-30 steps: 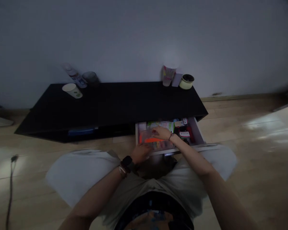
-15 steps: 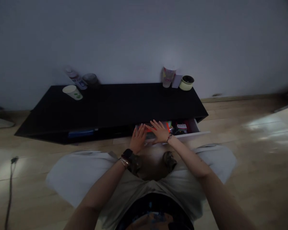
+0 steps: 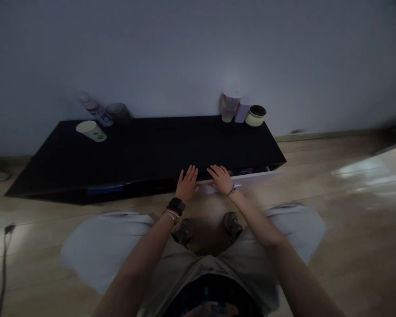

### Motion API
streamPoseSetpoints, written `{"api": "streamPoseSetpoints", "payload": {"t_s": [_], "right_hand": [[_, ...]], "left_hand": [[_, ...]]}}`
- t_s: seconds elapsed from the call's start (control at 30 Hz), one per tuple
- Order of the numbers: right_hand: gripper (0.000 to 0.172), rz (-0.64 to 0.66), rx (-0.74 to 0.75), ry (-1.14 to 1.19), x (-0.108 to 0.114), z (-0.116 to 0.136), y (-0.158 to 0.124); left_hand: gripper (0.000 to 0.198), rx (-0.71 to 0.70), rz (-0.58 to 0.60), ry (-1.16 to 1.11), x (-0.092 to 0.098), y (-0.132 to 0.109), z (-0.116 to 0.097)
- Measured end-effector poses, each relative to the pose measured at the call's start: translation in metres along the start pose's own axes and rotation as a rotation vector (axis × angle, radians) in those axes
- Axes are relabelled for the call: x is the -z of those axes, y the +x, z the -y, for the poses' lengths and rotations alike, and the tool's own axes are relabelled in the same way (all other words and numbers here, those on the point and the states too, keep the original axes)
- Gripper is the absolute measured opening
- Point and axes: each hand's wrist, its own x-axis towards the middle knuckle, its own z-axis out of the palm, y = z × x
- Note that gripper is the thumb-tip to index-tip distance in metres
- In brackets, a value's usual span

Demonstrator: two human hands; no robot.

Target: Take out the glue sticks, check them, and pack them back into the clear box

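— Drawer [image 3: 251, 177] with the white front, under the right end of the black low cabinet [image 3: 145, 145]: how does it stand?
— Almost shut. Only a thin slit shows, with something red inside. Left hand [image 3: 186, 185] and right hand [image 3: 221, 179] lie flat on its left part, fingers spread, grasping nothing.
— So this is the closing push?
— I judge so. Finishing calls for an even press from both palms, with the fingertips kept clear of the cabinet's overhanging edge.
— Room?
— Bare wood floor [image 3: 333, 189] on either side. The person's shoes [image 3: 232, 222] sit close below the hands.
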Motion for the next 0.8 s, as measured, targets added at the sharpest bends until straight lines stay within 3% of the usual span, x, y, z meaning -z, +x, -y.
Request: {"api": "streamPoseSetpoints", "payload": {"t_s": [0.37, 0.6, 0.8], "right_hand": [[0.045, -0.056, -0.060, -0.001, -0.019, -0.003, 0.009], [0.037, -0.132, -0.107, 0.033, -0.036, -0.002, 0.015], [0.036, -0.178, -0.127, -0.009, -0.050, -0.002, 0.018]], "left_hand": [[0.053, -0.074, -0.060, -0.055, -0.015, 0.009, 0.024], [0.052, -0.063, -0.143, -0.077, -0.029, 0.010, 0.029], [0.048, -0.029, -0.135, -0.086, -0.034, 0.011, 0.031]]}}
